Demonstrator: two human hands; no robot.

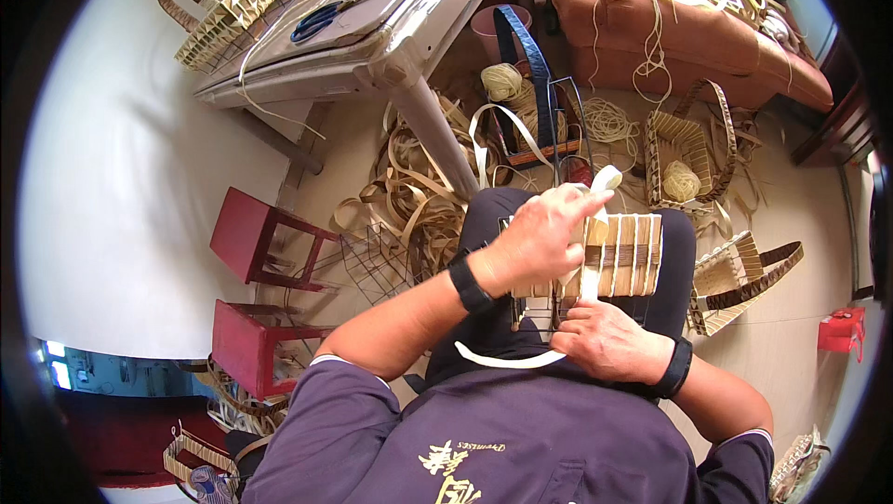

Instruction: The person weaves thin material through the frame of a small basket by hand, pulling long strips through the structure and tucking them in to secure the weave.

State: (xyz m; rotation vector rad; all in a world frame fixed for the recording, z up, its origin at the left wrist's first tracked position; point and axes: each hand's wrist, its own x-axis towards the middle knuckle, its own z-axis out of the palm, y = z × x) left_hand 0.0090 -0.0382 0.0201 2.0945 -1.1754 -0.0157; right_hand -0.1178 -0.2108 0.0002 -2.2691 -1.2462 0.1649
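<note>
A partly woven basket (642, 253) rests on my lap, with tan bands crossed by pale strips over a dark wire frame. My left hand (544, 236) is over its far left side, fingers closed on a flat cream strip (606, 179) that loops up past the far edge. My right hand (609, 341) is at the basket's near edge, its fingers pinching the same strip where it crosses the weave. The strip's loose tail (512, 361) curves left from under this hand. My left fingers partly cover the frame's left side.
A table (307, 62) at the far left bears scissors (326, 20) and a basket (237, 11). Red stools (246, 234) stand left. Tangled strips (419, 179) cover the floor ahead. Finished-looking baskets (721, 285) lie right, near a brown sofa (670, 48) heaped with strips.
</note>
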